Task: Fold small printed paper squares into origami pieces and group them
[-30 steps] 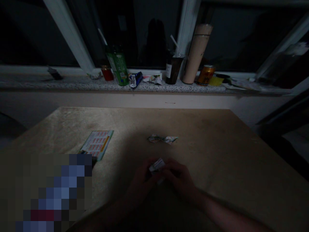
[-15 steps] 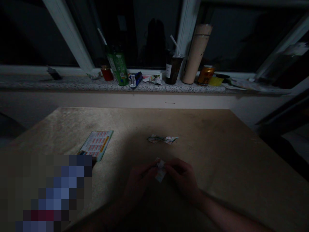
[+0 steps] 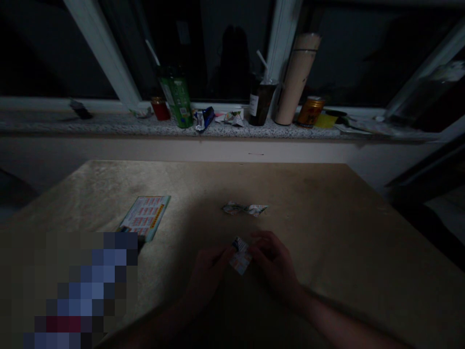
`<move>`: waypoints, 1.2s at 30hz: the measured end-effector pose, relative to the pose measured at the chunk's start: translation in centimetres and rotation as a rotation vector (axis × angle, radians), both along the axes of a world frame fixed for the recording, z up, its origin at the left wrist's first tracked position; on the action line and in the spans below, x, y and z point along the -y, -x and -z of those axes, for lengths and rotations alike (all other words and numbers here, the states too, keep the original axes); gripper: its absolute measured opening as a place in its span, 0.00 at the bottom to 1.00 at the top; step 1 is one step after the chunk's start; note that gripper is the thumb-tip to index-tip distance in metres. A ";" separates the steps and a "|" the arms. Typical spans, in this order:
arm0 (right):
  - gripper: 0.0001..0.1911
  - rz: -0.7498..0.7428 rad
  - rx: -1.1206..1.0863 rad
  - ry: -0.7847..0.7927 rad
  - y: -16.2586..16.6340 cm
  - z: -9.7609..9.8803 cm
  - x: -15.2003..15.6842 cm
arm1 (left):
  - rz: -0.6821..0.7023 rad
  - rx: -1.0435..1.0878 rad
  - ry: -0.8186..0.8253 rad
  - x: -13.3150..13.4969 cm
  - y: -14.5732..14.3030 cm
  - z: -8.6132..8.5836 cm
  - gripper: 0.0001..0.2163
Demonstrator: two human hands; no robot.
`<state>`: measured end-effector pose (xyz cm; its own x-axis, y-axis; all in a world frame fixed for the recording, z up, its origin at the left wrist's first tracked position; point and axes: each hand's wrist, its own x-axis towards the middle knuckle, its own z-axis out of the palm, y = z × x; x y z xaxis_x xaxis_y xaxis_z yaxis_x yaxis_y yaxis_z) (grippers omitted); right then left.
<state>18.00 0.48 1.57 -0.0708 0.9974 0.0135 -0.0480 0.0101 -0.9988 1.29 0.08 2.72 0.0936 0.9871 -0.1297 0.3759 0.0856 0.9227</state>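
Over the dull surface (image 3: 308, 203), my left hand (image 3: 210, 266) pinched a diamond-shaped printed paper (image 3: 241, 263); in shadow, I couldn't tell whether my right hand (image 3: 276, 261), at its edge, gripped.

The bare left hand (image 3: 210, 269) joins an uncovered left forearm (image 3: 162, 317); the bare right hand (image 3: 276, 266), an uncovered right forearm (image 3: 337, 316), all dim.
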 end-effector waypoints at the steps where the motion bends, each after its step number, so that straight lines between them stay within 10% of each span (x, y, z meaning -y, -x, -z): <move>1: 0.12 -0.008 0.004 -0.006 0.0 0.0 0.0 | -0.009 0.025 0.004 0.0 0.0 0.0 0.13; 24: 0.06 -0.022 0.186 -0.126 -0.3 0.3 0.4 | -0.062 0.328 0.128 -0.6 -0.1 -0.2 0.17; 36: 0.07 -0.104 0.183 -0.182 -0.2 -0.3 0.6 | -0.014 0.087 0.099 -0.1 0.0 -0.2 0.11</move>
